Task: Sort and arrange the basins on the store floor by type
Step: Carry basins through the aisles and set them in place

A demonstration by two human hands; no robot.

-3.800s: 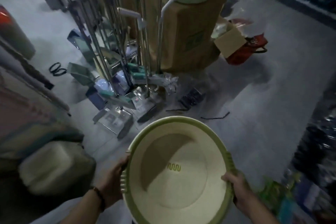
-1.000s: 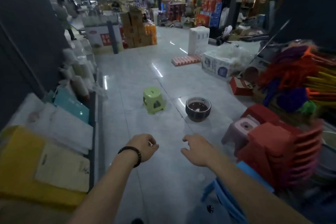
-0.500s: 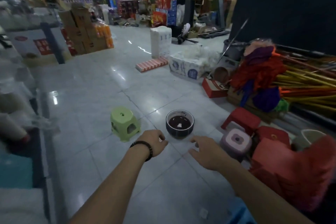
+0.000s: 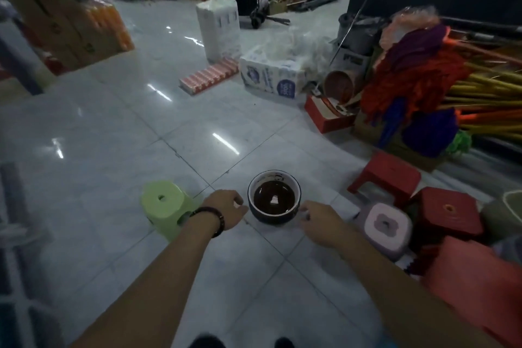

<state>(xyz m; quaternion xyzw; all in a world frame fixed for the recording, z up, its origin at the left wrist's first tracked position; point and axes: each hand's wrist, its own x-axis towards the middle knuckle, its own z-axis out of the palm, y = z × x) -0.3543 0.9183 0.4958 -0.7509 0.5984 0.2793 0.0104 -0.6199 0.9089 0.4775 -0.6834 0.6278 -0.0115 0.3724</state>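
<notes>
Since the earlier frame both hands had closed in on the dark basin [image 4: 274,197], which stood on the floor [image 4: 118,133] beside a green stool [image 4: 166,202]. Left hand [image 4: 226,209] and right hand [image 4: 322,221] flanked its rim, fingers loosely curled, holding nothing; probably placed for a two-sided lift.

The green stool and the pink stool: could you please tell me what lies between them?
Head view: the dark basin, flanked by the left hand and right hand.

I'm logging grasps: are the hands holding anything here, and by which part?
Nothing is clearly held. The left hand and right hand flank the dark basin on the floor, close to its rim on either side; contact cannot be told.
</notes>
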